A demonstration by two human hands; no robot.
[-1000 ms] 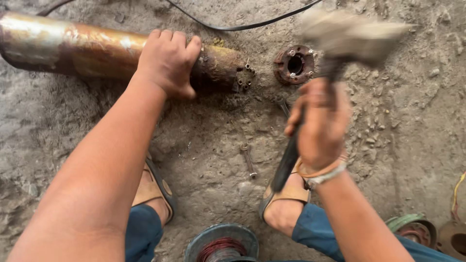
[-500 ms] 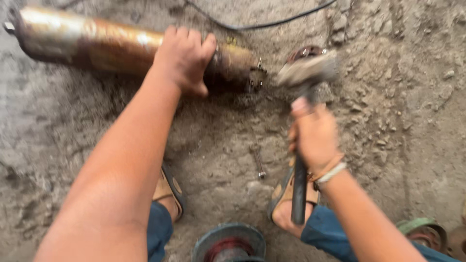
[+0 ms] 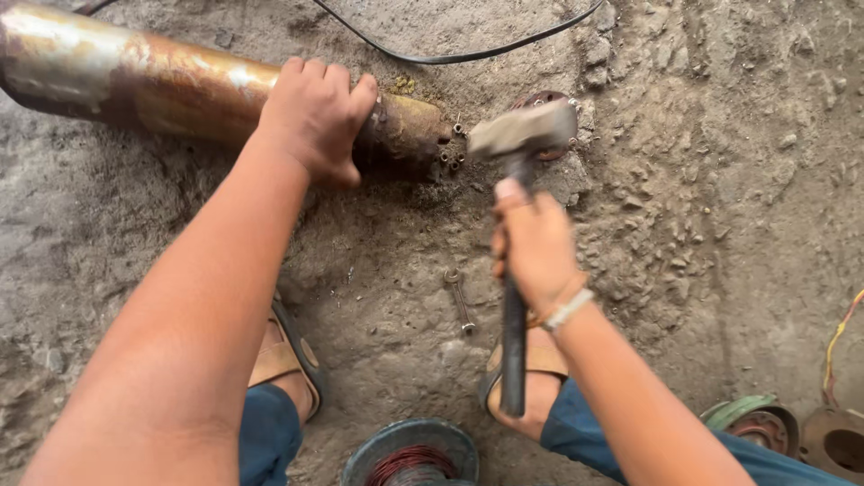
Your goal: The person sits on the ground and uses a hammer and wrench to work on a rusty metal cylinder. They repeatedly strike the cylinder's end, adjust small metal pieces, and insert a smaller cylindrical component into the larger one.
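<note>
A long rusty metal cylinder [image 3: 144, 83] lies on the rough ground. My left hand [image 3: 317, 117] presses down on it near its right end. My right hand [image 3: 535, 247] grips the dark handle of a hammer [image 3: 520, 131]. The hammer's head hangs low, just right of the cylinder's end, over a rusty round flange [image 3: 551, 101] that it partly hides. Small bolts [image 3: 450, 158] stick out at the cylinder's end.
A small spanner [image 3: 460, 300] lies on the ground between my sandalled feet. A black cable [image 3: 450, 56] curves across the top. A motor part with copper winding [image 3: 409, 454] sits at the bottom, and round metal housings [image 3: 765, 425] at the lower right.
The hammer, raised high a second ago, has swung down toward the cylinder's end and the flange. My left hand has stayed on the cylinder.
</note>
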